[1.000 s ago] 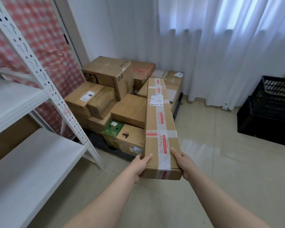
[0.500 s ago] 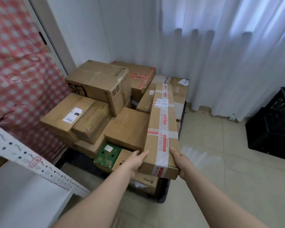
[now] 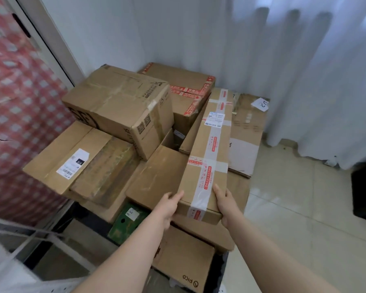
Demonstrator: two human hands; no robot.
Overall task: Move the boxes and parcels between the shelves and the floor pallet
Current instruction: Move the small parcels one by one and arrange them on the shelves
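Over the heap of cartons in the corner, the long taped box (image 3: 207, 157) runs lengthways, its near end toward the person and its far end out above the flat carton (image 3: 247, 134) beside the white curtain (image 3: 304, 70); whether that far end already touches the stack, I cannot tell. Left hand (image 3: 169, 205) grips the near left corner, thumb along the top edge and fingers tucked beneath; right hand (image 3: 225, 203) clamps the near right corner the same way, thumb up on the clear tape. Under the near end sits a plain brown box (image 3: 156, 178), with the green box (image 3: 125, 223) and the PICO carton (image 3: 184, 256) lower down on the dark pallet (image 3: 221, 269); to the left, the big SF box (image 3: 118, 106) rides highest.

This looks like the set-down onto the pile; so, let the far end land first, then lower the near end slowly; keep it square along the right side, where the cartons look flattest. Watch the overhang; a box this long will seesaw if its middle perches on one ridge. Slide the fingers out only once the weight settles; pinched knuckles are the risk.
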